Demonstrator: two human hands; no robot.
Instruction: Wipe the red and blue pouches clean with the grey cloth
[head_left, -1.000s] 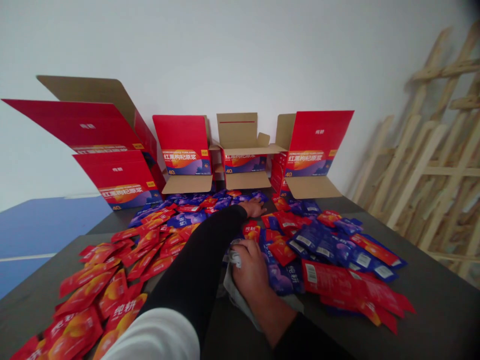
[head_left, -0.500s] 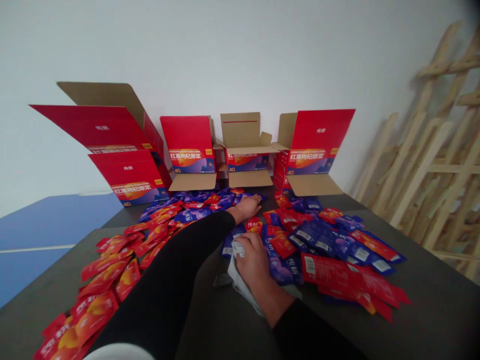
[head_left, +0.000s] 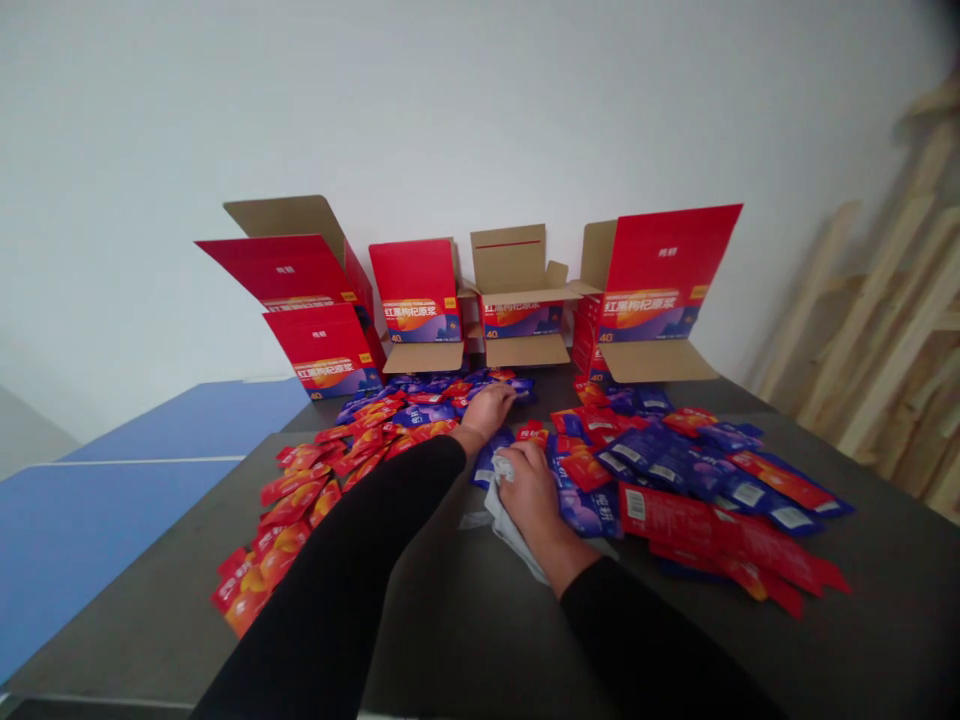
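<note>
My right hand (head_left: 534, 500) is wrapped round a crumpled white cloth (head_left: 504, 515), which rests on the dark tabletop beside the right-hand pile. My left hand (head_left: 489, 410) reaches farther out, over the far end of the left-hand pile. Its fingers are curled together by the blue pouches (head_left: 525, 388); whatever is between them is hidden. Red pouches (head_left: 367, 440) fill most of the left pile. To the right of my right hand lie more blue pouches (head_left: 645, 450) and red pouches (head_left: 720, 530), overlapping each other.
Along the wall stand several red cartons with raised flaps, among them a stacked carton (head_left: 322, 345) at left and an open carton (head_left: 649, 300) at right. A blue table surface (head_left: 165, 500) adjoins the dark table (head_left: 457, 640) on the left. Wooden frames (head_left: 877, 330) lean at the right.
The view has shifted, so the table and cartons appear farther right. My left hand's fingers have drawn in from a more stretched-out pose. My right hand still holds the cloth.
</note>
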